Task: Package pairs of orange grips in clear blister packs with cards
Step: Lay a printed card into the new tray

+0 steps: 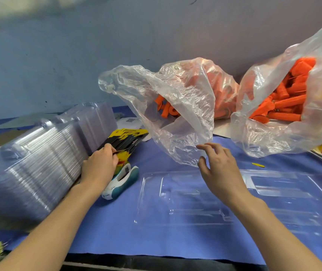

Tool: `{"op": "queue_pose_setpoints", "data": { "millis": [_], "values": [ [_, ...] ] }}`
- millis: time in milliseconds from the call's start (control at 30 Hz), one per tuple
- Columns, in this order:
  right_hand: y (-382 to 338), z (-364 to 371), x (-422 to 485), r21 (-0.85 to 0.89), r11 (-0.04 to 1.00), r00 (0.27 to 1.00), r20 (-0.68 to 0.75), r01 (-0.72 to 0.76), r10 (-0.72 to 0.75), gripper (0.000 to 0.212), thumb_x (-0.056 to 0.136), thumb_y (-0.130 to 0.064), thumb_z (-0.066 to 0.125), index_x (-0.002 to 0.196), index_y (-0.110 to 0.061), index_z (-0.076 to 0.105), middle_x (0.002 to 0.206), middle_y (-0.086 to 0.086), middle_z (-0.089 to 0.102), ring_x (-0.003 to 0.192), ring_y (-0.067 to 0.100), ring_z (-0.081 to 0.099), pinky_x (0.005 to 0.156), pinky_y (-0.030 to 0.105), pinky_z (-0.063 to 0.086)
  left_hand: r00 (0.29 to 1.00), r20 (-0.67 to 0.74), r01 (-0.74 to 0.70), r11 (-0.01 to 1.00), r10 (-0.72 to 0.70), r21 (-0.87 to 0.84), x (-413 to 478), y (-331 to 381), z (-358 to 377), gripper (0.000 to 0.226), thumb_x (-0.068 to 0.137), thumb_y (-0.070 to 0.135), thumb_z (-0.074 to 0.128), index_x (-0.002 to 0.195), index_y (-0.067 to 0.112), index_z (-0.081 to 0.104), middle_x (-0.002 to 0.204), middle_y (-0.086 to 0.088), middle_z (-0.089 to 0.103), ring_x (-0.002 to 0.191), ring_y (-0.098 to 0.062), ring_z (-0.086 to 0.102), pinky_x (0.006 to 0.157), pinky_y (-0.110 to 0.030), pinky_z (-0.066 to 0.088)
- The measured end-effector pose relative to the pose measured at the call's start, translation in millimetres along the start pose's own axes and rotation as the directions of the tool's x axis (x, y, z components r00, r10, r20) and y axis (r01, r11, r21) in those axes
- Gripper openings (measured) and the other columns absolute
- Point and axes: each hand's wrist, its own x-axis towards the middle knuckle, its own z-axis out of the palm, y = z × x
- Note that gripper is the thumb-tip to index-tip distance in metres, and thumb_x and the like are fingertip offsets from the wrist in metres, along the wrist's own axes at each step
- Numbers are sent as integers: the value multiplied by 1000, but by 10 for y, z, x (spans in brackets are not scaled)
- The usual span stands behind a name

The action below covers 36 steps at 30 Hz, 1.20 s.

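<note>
Grip of left hand (99, 165) pinches card stack (129, 138) at 10 o'clock; right hand (219, 169) grip released, fingers (209, 146) spread beside plastic bag (175, 114) at 12 o'clock.

Orange grips (285, 103), blue tablecloth (156, 227)

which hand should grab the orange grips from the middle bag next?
Right. The right hand is open, empty and at the lower edge of the middle bag, whose orange grips lie just beyond. The left hand is busy gripping the card stack, farther from the bag.
</note>
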Motion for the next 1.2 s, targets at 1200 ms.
{"op": "queue_pose_setpoints", "data": {
  "millis": [1200],
  "values": [
    [-473,-272,-69,821,228,849,525,-523,53,44,78,-59,56,101,-26,76,101,-5,75,87,21,74,70,35,61,871,-381,-219,448,-311,-867,-404,618,-718,25,102,33,50,79,27,56,61,18,59,54,8,46,52,-9,36]
  ]
}}
